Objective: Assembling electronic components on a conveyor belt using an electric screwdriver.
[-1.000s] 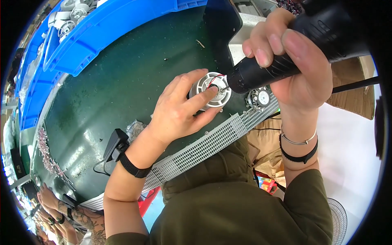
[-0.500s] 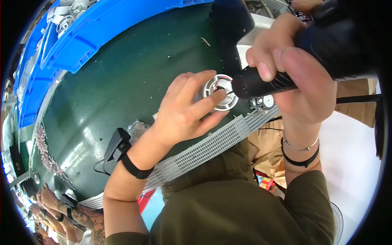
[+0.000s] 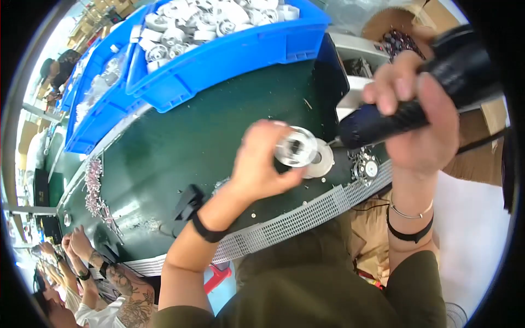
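My left hand [image 3: 257,164] is closed round the side of a white round plastic housing [image 3: 298,146] with an open middle, held tilted above the table. Just to its right, partly covered by it, lies a pale round disc-shaped piece [image 3: 326,164] with a hole in it. My right hand [image 3: 418,117] grips a black electric screwdriver [image 3: 372,127], its thin bit pointing left, close to the disc and apart from the housing. A cluster of small metal and white parts [image 3: 365,167] lies near the screwdriver's tip.
A blue bin [image 3: 219,65] full of white plastic parts stands at the back; another blue bin [image 3: 90,123] is farther left. Loose pinkish-silver pieces [image 3: 94,188] are strewn at left. A perforated grey strip [image 3: 284,216] edges the green table [image 3: 180,147]. Other people's arms [image 3: 123,279] are at lower left.
The white housing has been lifted and tilted in my left hand, uncovering the pale disc. The screwdriver bit has come away from the housing. The whole view has shifted, showing more of the bins.
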A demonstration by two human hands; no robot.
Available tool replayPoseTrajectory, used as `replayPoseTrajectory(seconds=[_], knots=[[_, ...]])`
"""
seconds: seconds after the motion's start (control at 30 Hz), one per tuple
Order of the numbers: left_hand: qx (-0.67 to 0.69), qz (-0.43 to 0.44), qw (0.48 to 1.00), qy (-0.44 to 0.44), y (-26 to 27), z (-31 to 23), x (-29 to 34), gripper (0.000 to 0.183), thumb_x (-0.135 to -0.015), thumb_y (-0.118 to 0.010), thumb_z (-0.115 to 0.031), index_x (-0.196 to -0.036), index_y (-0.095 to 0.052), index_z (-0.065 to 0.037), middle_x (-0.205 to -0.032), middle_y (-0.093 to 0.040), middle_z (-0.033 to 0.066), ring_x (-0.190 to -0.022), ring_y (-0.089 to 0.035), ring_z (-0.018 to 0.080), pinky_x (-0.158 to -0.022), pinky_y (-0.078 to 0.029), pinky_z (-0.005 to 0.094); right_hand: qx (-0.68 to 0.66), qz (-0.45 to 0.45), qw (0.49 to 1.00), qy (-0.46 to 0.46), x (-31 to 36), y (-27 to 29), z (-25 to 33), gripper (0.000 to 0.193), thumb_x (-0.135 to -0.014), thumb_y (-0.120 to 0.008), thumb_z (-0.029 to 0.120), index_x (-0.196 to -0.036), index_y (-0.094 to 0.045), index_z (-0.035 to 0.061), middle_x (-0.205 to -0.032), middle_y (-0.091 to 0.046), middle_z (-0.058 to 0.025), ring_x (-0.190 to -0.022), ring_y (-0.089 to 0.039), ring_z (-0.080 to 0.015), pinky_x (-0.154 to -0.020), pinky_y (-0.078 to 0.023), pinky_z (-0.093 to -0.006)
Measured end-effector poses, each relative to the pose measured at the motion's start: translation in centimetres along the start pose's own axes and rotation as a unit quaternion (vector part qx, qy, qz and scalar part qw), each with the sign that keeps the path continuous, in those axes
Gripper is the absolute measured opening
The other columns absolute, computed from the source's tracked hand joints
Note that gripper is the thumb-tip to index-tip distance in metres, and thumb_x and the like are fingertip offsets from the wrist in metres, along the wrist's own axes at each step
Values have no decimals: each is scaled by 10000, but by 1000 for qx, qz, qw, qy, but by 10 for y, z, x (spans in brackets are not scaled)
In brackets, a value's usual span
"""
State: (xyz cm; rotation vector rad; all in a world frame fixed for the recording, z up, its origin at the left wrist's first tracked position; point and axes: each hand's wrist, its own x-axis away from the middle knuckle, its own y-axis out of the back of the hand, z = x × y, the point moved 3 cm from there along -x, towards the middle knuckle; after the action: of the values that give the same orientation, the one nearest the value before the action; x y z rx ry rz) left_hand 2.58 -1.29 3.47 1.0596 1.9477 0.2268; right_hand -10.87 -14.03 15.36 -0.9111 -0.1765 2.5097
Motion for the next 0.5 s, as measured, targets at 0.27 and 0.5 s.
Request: replayPoseTrajectory(seconds=[0.27, 0.5], knots=[[-331, 123, 879, 320, 201, 81, 72, 365, -688, -691, -181, -959, -520, -8, -968, -573, 179, -929, -558, 357, -792, -441, 396, 153, -116, 980, -56, 6, 9, 2, 511, -748, -605, 53, -1195, -374, -35, -724, -524, -83, -636, -528, -159, -630, -439, -295], [-367, -99, 922, 76, 174, 35, -78, 263, -774, -650, -152, -1008, -619, -37, -965, -605, 155, -924, -578, 330, -791, -457, 371, 195, -119, 972, -61, -3, 17, -19, 482, -766, -616, 31, -1190, -397, -30, -764, -543, -77, -645, -541, -158, -624, -443, -282]])
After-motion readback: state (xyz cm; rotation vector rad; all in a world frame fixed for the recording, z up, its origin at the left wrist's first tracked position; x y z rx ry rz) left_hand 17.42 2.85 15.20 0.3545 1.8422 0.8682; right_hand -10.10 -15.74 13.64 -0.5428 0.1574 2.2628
